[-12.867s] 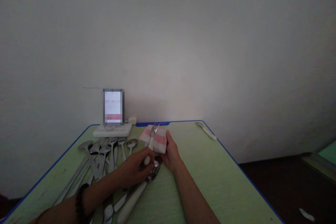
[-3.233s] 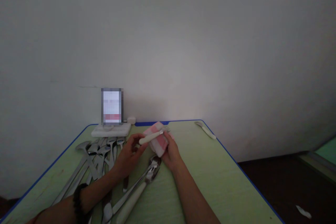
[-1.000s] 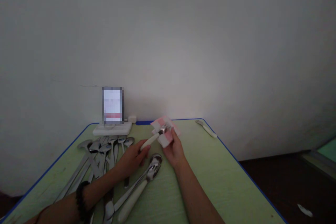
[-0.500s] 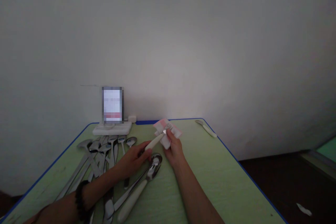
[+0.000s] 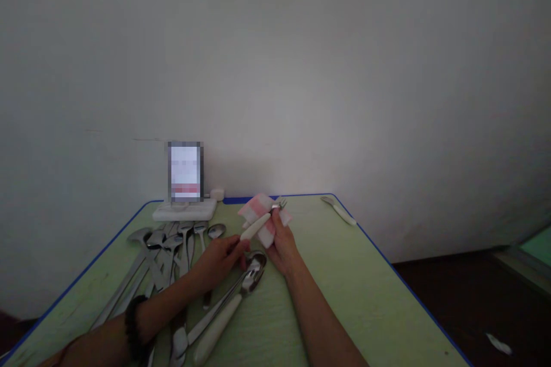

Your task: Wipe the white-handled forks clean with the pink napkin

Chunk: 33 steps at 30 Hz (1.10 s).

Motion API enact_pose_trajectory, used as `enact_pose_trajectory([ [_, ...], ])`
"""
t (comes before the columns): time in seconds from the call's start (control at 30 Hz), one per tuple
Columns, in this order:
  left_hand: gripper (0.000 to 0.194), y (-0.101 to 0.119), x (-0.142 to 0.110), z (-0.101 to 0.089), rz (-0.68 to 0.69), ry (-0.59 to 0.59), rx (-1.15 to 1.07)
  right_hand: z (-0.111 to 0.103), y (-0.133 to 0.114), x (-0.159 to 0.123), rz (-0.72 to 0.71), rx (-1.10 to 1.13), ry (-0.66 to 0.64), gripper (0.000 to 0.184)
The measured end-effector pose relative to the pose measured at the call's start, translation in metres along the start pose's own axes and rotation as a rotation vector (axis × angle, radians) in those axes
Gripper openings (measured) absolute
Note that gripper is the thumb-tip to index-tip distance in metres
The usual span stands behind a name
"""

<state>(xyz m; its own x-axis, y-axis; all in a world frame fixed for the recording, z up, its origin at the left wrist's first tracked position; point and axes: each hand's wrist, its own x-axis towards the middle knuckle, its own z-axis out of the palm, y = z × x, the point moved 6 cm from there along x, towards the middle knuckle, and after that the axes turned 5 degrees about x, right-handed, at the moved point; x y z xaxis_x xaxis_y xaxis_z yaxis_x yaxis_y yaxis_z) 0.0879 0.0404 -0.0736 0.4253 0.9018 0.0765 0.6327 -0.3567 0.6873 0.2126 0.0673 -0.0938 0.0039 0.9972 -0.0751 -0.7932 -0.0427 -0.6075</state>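
Observation:
A fork (image 5: 257, 226) with a cream handle and metal tines is held up between my hands above the table. My left hand (image 5: 221, 258) pinches the end of its handle. My right hand (image 5: 282, 243) is closed on a pink and white checked cloth (image 5: 260, 206), its thumb pressing the fork's neck against the fabric. The tines point up and right, clear of the cloth's folds. Just below my hands lie a large spoon (image 5: 257, 261) and another cream-handled fork (image 5: 219, 327), its tines resting over the spoon's bowl.
Several metal spoons and other utensils (image 5: 172, 243) lie in a pile on the left of the green table (image 5: 344, 298). Behind them a lit screen (image 5: 185, 172) stands on a white base (image 5: 185, 210). A cream-handled utensil (image 5: 342, 213) rests by the far right edge.
The cloth has shifted left along the fork toward the handle, and the tines now show beyond my right thumb. Both hands keep their grip.

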Motion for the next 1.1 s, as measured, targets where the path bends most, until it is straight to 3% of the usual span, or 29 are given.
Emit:
enact_pose_trajectory([
  [0.33,0.049,-0.0031,0.0001,-0.0004,-0.012,0.031,-0.002,0.01,0.0116,-0.0112,0.092,-0.186,-0.153,0.034],
  [0.5,0.048,-0.0009,-0.0004,-0.0013,-0.017,0.04,-0.005,0.0092,0.0099,-0.0112,0.073,-0.179,-0.132,0.032],
  [0.73,0.042,-0.0054,-0.0002,-0.0074,-0.049,0.158,-0.046,0.0083,0.0091,-0.0077,0.027,-0.179,-0.129,0.036],
  [1.1,0.045,-0.0056,0.0008,0.0005,-0.041,0.034,-0.022,0.0086,0.0106,-0.008,0.08,-0.147,-0.176,0.034],
])
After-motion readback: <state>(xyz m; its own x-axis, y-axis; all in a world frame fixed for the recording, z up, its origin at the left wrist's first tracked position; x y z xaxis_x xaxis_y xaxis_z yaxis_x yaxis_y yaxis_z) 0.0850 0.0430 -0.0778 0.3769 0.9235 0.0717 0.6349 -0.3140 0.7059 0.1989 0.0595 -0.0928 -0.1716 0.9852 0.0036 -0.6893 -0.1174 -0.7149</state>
